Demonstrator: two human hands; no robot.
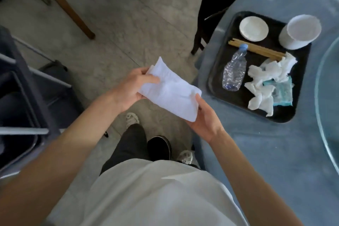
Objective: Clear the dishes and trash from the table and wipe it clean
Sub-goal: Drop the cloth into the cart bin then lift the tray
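Floor (113, 24): grey, under my feet, with wooden chair legs (67, 7) standing on it further off. Table (266, 152): blue-grey top, to my right, with a glass turntable (324, 97) at its far right edge. Cart (27, 97): dark, with grey rails, to my left. Tray (216, 79): black, rounded corners, set on the table near its edge; it held all the cleared items listed below. Cloth (170, 93): white, folded, held over the floor between tray and cart, just left of the table edge; my left hand (132, 88) gripped its upper end, thumb curled on top and fingers beneath, and my right hand (205, 117) held its lower end, thumb pressed on the near corner with the fingers under it. Cup (300, 31): white, upright, in the tray's far right corner. Napkins (267, 82): white, crumpled, heaped in the tray's near right part, over a teal wrapper (282, 93). Bottle (234, 71): clear plastic, crushed, blue cap, lying left of the napkins. Saucer (254, 28): white, in the tray's far left corner. Chopsticks (256, 48): wooden, lying across the tray between the saucer and the napkins, the bottle's cap over them.
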